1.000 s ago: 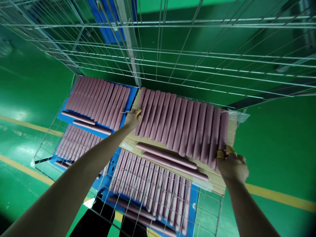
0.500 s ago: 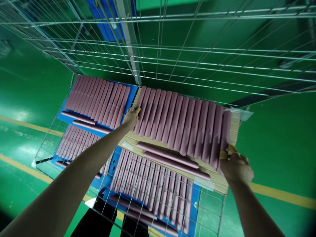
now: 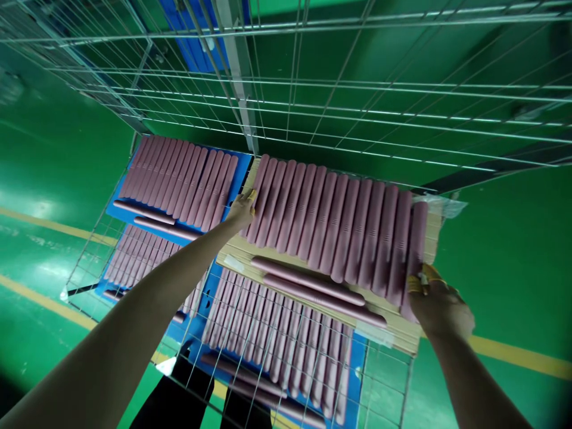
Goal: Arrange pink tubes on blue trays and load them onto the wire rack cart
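Observation:
A row of long, rounded pink bars [image 3: 328, 223] lies side by side on a corrugated cardboard sheet [image 3: 404, 339]. At the row's left end my left hand [image 3: 243, 207] has its fingers, yellow-covered at the tips, closed on the outermost bar's side. My right hand [image 3: 440, 301], with similar yellow finger covers, grips the lower end of the rightmost pink bar [image 3: 419, 232]; its fingers partly hide that end. This bar sits slightly lower than its neighbours. Two loose pink bars [image 3: 308, 281] lie crosswise on the cardboard in front of the row.
More pink bars [image 3: 179, 179] lie on a blue sheet [image 3: 243, 164] at left. A lower wire shelf holds further bars [image 3: 277, 333]. Wire mesh [image 3: 357, 89] rises behind, with a metal post [image 3: 241, 89]. Clear plastic film [image 3: 447, 205] sticks out at the right corner.
The view has shifted slightly, moving the shelf a little to the right in the picture. Both hands stay at the row's ends, and the bars keep nearly the same arrangement.

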{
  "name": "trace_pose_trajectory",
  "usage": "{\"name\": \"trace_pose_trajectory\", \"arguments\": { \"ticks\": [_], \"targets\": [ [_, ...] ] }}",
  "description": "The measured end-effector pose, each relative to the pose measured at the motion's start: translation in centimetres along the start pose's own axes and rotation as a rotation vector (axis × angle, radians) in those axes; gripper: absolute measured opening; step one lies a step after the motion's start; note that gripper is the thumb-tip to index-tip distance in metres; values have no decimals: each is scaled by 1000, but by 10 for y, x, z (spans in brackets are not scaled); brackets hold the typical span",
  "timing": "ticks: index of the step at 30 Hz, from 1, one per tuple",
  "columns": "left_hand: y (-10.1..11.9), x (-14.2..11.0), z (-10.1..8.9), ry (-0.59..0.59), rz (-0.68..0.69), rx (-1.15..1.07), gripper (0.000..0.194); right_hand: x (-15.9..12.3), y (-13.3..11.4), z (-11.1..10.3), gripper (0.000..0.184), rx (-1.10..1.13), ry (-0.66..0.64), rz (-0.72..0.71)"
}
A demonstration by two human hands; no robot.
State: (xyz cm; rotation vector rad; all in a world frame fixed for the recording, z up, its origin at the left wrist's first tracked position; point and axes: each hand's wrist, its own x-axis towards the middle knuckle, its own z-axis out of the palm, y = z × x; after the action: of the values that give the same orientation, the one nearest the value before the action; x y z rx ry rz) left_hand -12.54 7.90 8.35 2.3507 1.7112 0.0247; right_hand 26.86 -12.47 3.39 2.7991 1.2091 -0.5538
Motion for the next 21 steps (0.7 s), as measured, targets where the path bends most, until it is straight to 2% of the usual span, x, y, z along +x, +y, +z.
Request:
{"name": "trace_pose_trajectory", "arguments": {
  "ticks": [6,8,10,11,13,14,16,17,19,21],
  "targets": [
    [-2,-1,-12,-55,-7,72,56,4,-2,1,58,60,5,-5],
    [2,-7,-22,7,-41,53,55,4,-3,-2,58,90,6,-9],
    [9,-29,-31,112,-78,-19,54,2,-3,-5,59,137,31,-17],
    [14,-50,-35,157,-97,-71,53,-2,-1,-6,59,167,54,-21],
    [22,-114,-41,168,-116,-156,54,-17,5,-5,61,239,105,-33],
    [26,-155,-43,117,-128,-188,55,-31,11,-3,61,279,126,-41],
    [33,-248,-50,-106,-159,-248,59,-75,25,5,62,361,147,-64],
    [36,-294,-56,-227,-163,-250,61,-106,33,10,61,402,146,-80],
    [42,-375,-74,-593,-152,-212,61,-187,50,22,59,481,133,-99],
    [47,-429,-99,-749,-80,-198,44,-286,59,32,52,545,118,-83]
  ]
}}
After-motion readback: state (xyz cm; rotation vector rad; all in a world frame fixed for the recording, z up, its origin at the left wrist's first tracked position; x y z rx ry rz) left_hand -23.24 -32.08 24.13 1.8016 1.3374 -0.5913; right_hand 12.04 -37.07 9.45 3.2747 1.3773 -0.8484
